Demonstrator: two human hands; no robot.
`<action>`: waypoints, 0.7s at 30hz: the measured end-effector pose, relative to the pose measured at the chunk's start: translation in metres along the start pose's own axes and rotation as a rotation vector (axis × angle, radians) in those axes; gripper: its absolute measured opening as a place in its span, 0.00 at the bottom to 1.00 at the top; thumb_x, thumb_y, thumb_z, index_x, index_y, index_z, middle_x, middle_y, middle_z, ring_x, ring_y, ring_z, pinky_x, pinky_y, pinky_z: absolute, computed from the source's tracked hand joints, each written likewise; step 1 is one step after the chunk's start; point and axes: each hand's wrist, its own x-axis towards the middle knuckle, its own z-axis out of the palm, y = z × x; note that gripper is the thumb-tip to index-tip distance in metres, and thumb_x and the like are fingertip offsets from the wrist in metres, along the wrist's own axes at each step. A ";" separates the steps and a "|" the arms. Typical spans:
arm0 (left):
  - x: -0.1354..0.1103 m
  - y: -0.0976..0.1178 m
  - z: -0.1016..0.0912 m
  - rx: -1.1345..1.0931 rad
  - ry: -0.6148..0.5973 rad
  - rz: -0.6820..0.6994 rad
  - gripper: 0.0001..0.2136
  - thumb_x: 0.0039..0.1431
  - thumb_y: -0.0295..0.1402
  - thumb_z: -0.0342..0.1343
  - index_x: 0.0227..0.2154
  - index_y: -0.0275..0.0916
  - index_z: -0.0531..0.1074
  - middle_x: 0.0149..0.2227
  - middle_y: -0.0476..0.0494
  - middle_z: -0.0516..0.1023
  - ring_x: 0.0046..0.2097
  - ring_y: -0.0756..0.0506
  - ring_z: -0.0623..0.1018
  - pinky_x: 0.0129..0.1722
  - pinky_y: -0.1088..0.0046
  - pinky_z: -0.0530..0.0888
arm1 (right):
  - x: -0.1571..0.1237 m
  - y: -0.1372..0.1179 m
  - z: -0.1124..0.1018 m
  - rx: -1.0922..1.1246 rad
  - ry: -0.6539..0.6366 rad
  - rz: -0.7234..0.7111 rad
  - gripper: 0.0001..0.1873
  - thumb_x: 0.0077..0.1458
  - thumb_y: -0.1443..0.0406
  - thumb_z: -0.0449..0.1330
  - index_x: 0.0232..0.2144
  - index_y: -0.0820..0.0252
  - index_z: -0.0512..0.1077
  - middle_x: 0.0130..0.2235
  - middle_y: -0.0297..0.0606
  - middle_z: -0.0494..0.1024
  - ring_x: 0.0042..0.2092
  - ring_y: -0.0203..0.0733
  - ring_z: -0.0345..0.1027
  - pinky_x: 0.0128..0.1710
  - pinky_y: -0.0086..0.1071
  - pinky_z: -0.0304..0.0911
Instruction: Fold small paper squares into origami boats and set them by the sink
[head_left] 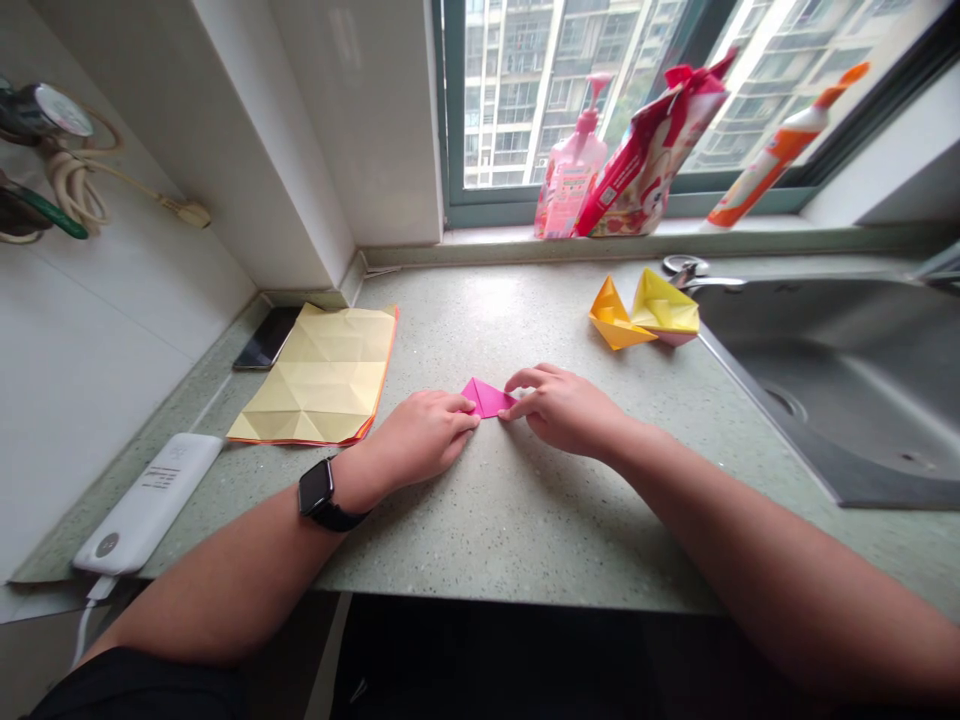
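A small pink piece of folded paper [489,400] lies on the counter between my two hands, with a crease line showing on its upper face. My left hand [431,430] presses its left corner, thumb and fingers closed together there. My right hand [559,405] has its right corner between thumb and index finger. Parts of both corners are hidden under the fingers. Beyond my right hand stand two folded paper boats, an orange one [613,318] and a yellow one [667,312], touching each other.
Creased paper sheets [315,375] lie at the left, partly over a phone [264,338]. A white power bank [150,505] with a cable rests near the front left edge. A steel sink [832,380] is at the right. A pump bottle [571,180], red bag [652,150] and orange-white bottle [780,160] stand on the sill.
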 end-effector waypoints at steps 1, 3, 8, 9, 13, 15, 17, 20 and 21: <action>0.000 0.000 0.000 -0.008 0.000 0.000 0.12 0.76 0.30 0.55 0.47 0.42 0.84 0.51 0.40 0.85 0.49 0.40 0.84 0.51 0.61 0.79 | -0.001 0.002 -0.002 -0.012 -0.002 0.039 0.22 0.60 0.75 0.63 0.40 0.40 0.90 0.53 0.37 0.86 0.48 0.49 0.76 0.51 0.43 0.72; 0.000 -0.001 0.000 -0.032 0.007 0.000 0.12 0.76 0.30 0.54 0.45 0.42 0.85 0.50 0.40 0.85 0.47 0.42 0.84 0.51 0.63 0.79 | -0.002 0.005 -0.006 -0.033 -0.015 0.105 0.21 0.59 0.75 0.64 0.37 0.42 0.90 0.53 0.37 0.86 0.47 0.49 0.76 0.50 0.43 0.72; -0.002 -0.005 0.000 -0.059 0.024 -0.038 0.12 0.73 0.30 0.56 0.38 0.41 0.86 0.50 0.40 0.86 0.47 0.42 0.83 0.51 0.64 0.78 | -0.005 0.006 -0.016 -0.063 -0.085 0.169 0.22 0.57 0.75 0.63 0.37 0.42 0.90 0.53 0.35 0.87 0.47 0.48 0.77 0.49 0.41 0.71; -0.003 -0.007 -0.001 -0.053 0.022 -0.052 0.12 0.72 0.30 0.57 0.37 0.41 0.86 0.51 0.40 0.86 0.48 0.42 0.83 0.51 0.64 0.78 | -0.005 0.005 -0.017 -0.069 -0.101 0.176 0.22 0.57 0.75 0.63 0.37 0.42 0.90 0.53 0.35 0.87 0.48 0.48 0.77 0.48 0.41 0.71; -0.005 -0.012 -0.011 -0.008 -0.004 -0.092 0.12 0.68 0.31 0.60 0.31 0.42 0.86 0.47 0.42 0.88 0.47 0.41 0.83 0.53 0.61 0.77 | -0.005 0.003 -0.020 -0.072 -0.135 0.195 0.22 0.56 0.74 0.62 0.39 0.42 0.90 0.54 0.35 0.87 0.48 0.48 0.77 0.47 0.40 0.71; -0.006 -0.015 -0.016 -0.006 -0.025 -0.104 0.12 0.68 0.32 0.60 0.30 0.43 0.86 0.44 0.43 0.88 0.46 0.41 0.83 0.52 0.61 0.76 | -0.005 0.004 -0.019 -0.058 -0.138 0.196 0.22 0.56 0.74 0.62 0.38 0.43 0.90 0.54 0.36 0.86 0.49 0.47 0.78 0.48 0.39 0.71; -0.008 -0.017 -0.022 -0.020 -0.043 -0.112 0.13 0.68 0.34 0.59 0.30 0.43 0.86 0.43 0.43 0.88 0.46 0.41 0.83 0.52 0.62 0.76 | -0.005 0.007 -0.018 -0.034 -0.137 0.198 0.22 0.56 0.74 0.61 0.38 0.44 0.90 0.54 0.36 0.86 0.50 0.47 0.78 0.50 0.39 0.72; -0.011 -0.022 -0.027 -0.043 -0.048 -0.117 0.14 0.69 0.37 0.58 0.30 0.44 0.86 0.44 0.44 0.88 0.45 0.41 0.83 0.49 0.63 0.76 | -0.005 0.013 -0.015 0.005 -0.120 0.188 0.22 0.55 0.74 0.61 0.38 0.45 0.90 0.54 0.37 0.86 0.50 0.47 0.79 0.50 0.38 0.73; -0.012 -0.024 -0.027 -0.044 -0.040 -0.121 0.14 0.69 0.38 0.58 0.29 0.44 0.86 0.44 0.44 0.88 0.45 0.41 0.84 0.48 0.64 0.76 | -0.006 0.016 -0.014 0.014 -0.108 0.181 0.22 0.55 0.74 0.61 0.37 0.45 0.90 0.54 0.37 0.86 0.50 0.47 0.80 0.50 0.38 0.73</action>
